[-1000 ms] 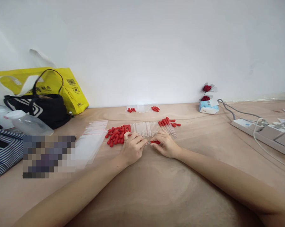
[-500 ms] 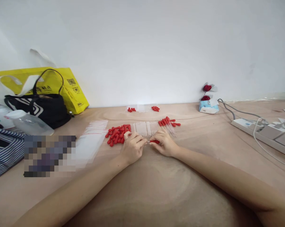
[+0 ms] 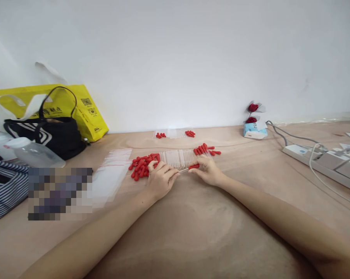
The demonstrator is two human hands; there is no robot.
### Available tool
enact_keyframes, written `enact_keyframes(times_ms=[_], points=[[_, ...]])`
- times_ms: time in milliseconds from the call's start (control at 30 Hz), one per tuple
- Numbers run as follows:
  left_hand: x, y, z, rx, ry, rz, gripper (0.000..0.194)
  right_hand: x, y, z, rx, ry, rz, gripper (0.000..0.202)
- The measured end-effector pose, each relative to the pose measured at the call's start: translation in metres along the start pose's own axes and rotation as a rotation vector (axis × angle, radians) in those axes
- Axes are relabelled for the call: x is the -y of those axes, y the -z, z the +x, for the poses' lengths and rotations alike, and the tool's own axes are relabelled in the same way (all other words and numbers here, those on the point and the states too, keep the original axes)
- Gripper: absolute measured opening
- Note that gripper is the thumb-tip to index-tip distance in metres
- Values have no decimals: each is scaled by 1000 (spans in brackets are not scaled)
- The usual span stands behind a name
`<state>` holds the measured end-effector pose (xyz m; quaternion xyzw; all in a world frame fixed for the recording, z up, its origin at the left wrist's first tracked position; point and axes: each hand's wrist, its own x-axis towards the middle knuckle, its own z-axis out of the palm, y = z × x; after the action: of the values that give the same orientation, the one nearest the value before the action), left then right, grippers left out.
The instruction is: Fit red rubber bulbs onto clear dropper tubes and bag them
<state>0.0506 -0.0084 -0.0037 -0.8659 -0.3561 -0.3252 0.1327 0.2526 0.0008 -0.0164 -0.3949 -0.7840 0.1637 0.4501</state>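
My right hand (image 3: 208, 170) is closed, pinching a red rubber dropper bulb (image 3: 193, 166). From the bulb a thin clear dropper tube (image 3: 184, 170) runs left to the closed fingertips of my left hand (image 3: 161, 179), which grip its other end. Just beyond my hands lies a row of clear dropper tubes (image 3: 177, 158), side by side. A heap of loose red bulbs (image 3: 140, 167) rests beside my left hand, partly behind its fingers. Past my right hand, several droppers with red bulbs fitted (image 3: 202, 149) lie together.
Flat clear zip bags (image 3: 112, 174) are stacked at left. Another bag with red-bulbed droppers (image 3: 176, 133) lies near the wall. A black bag (image 3: 58, 135), yellow bag (image 3: 95, 120) and plastic bottle (image 3: 37, 153) stand far left; a tissue pack (image 3: 254, 131) and power strip (image 3: 308, 157) sit right.
My right hand has moved slightly right and up with the red bulb, away from my left hand. More of the clear tube now shows between my hands.
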Motion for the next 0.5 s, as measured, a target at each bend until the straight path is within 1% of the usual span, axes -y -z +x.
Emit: enact_keyframes(times_ms=[133, 233, 300, 367, 433, 500], points=[[-5, -1, 0, 2, 61, -75, 16, 7, -13, 3, -187, -236, 375, 35], [-8, -2, 0, 8, 110, -127, 19, 17, -30, 5, -296, -360, 525, 39], [-9, -2, 0, 17, 121, -150, 20, 23, -39, 6, -305, -409, 560, 35], [-9, -1, 0, 29, 115, -167, 21, 23, -42, 9, -278, -419, 553, 32], [-9, 0, 0, 44, 101, -186, 20, 16, -36, 15, -267, -409, 484, 30], [-9, 1, 0, 56, 93, -198, 19, 3, -21, 23, -266, -413, 342, 31]])
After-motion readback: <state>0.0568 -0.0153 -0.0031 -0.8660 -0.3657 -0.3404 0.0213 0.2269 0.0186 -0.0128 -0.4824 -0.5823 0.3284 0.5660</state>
